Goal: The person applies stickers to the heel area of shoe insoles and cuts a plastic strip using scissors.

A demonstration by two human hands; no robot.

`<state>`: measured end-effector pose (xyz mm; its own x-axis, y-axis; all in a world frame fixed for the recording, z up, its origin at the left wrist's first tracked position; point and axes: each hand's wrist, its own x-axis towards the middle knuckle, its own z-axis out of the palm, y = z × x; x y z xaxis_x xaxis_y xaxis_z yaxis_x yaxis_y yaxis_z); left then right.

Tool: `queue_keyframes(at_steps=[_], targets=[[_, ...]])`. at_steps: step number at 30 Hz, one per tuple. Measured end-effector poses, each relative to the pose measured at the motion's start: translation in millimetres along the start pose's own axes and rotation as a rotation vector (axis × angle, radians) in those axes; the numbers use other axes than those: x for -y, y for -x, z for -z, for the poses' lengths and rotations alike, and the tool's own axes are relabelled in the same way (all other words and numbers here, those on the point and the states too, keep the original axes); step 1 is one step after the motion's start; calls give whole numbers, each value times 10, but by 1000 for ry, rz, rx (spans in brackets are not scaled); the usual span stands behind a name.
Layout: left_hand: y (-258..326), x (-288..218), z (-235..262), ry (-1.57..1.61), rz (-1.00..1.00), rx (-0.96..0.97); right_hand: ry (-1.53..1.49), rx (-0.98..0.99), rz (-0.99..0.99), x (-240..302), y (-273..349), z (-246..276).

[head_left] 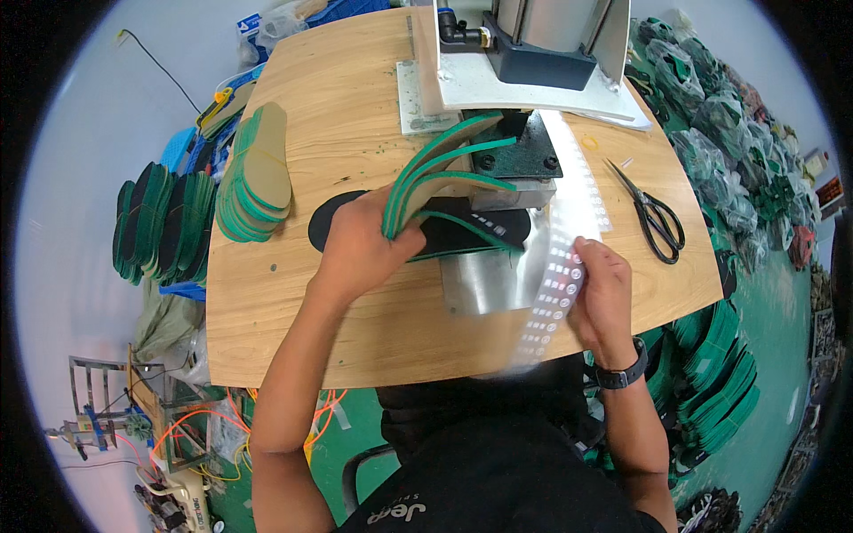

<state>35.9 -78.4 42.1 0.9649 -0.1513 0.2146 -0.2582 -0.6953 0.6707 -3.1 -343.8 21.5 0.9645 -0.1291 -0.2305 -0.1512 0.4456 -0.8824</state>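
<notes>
My left hand [360, 240] is closed around several insoles [435, 182] with tan faces and green edges, which fan out and bend to the right. Beneath it lies a black insole [333, 218] with small white marks near its right end, partly over a metal plate [484, 289]. Between thumb and fingers, my right hand [606, 289] pinches a clear film strip [553, 289] printed with rows of white marks. The strip's lower end is blurred, and its upper part runs back beside the black press head [515, 155].
A pneumatic press [542, 67] stands at the table's far side. Black scissors [657, 218] lie right of the film. A banded stack of tan insoles [259, 173] is on the left, with black insole bundles [164, 222] beyond that edge. Bagged goods [711, 115] are piled at right.
</notes>
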Motion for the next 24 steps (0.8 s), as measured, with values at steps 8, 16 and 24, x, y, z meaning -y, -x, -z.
queue_keyframes(at_steps=[8,16,24], targets=[[31,83,-31,448,137,-313,315,213,-172,-250,-142,-185],[45,89,-49,417,110,-311,353,195,-182,-213,-184,-223],[52,74,-77,279,115,-281,341,218,-164,-285,-272,-193]])
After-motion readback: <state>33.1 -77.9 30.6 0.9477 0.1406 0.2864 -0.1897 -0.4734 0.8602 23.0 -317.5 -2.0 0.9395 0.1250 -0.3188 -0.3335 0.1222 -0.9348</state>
